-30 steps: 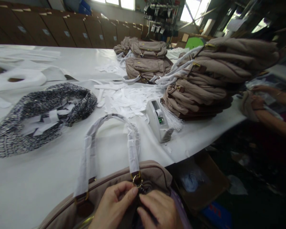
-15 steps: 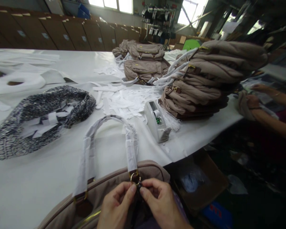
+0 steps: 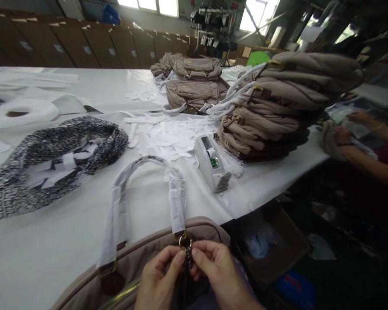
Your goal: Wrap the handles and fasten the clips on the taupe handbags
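A taupe handbag lies at the table's front edge, its handle wrapped in white paper and standing up. By the handle's right base hangs an open-looking gold ring. My left hand is closed, thumb and forefinger pinching at the ring's lower left side. Just right of it, my right hand pinches a dark braided cord close below the ring. Whether the cord is threaded on the ring I cannot tell. The cord's lower end drops into shadow between my hands.
A grey tape dispenser stands beyond the bag, beside white paper strips. Stacked taupe bags rise at the right. A black-and-white knit fabric piece lies left. At far right, a co-worker's arms handle fabric.
My right fingers have shifted slightly at the ring, and more of the braided cord shows between my hands. The bag has hardly moved.
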`<state>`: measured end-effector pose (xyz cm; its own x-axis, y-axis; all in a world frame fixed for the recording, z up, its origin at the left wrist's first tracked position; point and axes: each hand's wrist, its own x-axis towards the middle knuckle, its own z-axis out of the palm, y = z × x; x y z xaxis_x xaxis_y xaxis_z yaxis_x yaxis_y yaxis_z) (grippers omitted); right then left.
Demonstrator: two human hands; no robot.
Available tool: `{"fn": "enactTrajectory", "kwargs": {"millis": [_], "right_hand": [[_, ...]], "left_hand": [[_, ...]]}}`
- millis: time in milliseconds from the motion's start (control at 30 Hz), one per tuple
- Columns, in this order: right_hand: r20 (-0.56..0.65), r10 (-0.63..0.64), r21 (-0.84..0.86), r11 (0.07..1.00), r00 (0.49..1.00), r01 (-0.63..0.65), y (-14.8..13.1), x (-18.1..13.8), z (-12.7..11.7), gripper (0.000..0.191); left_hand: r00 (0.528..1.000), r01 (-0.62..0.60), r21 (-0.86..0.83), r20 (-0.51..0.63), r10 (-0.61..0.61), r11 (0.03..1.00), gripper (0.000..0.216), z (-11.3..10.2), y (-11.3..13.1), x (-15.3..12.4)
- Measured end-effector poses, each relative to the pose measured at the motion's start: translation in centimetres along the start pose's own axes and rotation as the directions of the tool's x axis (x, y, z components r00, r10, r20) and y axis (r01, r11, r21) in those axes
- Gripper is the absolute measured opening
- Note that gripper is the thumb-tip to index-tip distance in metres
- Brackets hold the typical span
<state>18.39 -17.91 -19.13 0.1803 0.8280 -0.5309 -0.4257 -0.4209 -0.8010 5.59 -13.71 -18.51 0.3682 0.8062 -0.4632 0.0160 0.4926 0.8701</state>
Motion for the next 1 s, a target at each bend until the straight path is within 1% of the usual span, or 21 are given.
{"fn": "enactTrajectory", "kwargs": {"millis": [67,167,267,367,433,500,667,767,900,967,1000], "right_hand": [[0.024,0.034,-0.009,0.999,0.999,-0.034,-0.3,0.2,-0.1,0.047],[0.034,0.051,-0.083,0.995,0.998,-0.048,-0.7,0.4,-0.4,0.045],[0.012,0.027,-0.177,0.984,1.0,-0.024,-0.8,0.5,-0.5,0.046],[-0.003,-0.029,-0.245,0.969,1.0,0.027,-0.9,0.3,-0.3,0.045],[0.001,-0.058,-0.252,0.966,0.998,0.056,-0.9,0.1,-0.1,0.045],[0.015,-0.07,-0.221,0.973,0.997,0.072,-0.8,-0.2,-0.1,0.043],[0.027,-0.074,-0.14,0.987,0.997,0.077,-0.7,-0.7,-0.3,0.039],[0.024,-0.059,-0.156,0.986,0.998,0.062,-0.6,-0.7,-0.5,0.035],[0.03,-0.086,-0.159,0.983,0.996,0.089,-0.7,-0.5,-0.5,0.032],[0.02,-0.112,-0.211,0.971,0.994,0.113,-0.8,-0.4,-0.4,0.027],[0.011,-0.131,-0.275,0.953,0.991,0.129,-0.8,-0.4,-0.4,0.024]], "left_hand": [[0.999,0.0,0.043,0.038,-0.002,0.999,0.028,-0.3,0.2,0.1],[0.997,-0.033,0.153,0.073,0.022,0.988,0.026,-0.9,0.3,0.2],[0.996,-0.044,0.192,0.081,0.029,0.98,0.026,-1.2,0.0,0.5],[0.999,-0.002,0.18,0.052,-0.008,0.984,0.025,-1.5,-0.5,0.7],[0.999,0.034,0.148,0.016,-0.037,0.988,0.026,-1.7,-0.7,0.7],[0.999,0.052,0.129,0.006,-0.053,0.99,0.027,-1.7,-0.5,0.5],[0.995,-0.009,0.17,0.095,-0.007,0.985,0.026,-1.8,0.3,0.0],[0.991,-0.013,0.182,0.132,-0.011,0.983,0.026,-1.8,0.3,0.1],[0.994,0.022,0.192,0.102,-0.042,0.981,0.032,-1.7,0.2,0.4],[0.993,0.017,0.209,0.112,-0.042,0.978,0.033,-1.6,0.3,0.5],[0.991,0.012,0.218,0.125,-0.04,0.976,0.033,-1.5,0.4,0.6]]}}
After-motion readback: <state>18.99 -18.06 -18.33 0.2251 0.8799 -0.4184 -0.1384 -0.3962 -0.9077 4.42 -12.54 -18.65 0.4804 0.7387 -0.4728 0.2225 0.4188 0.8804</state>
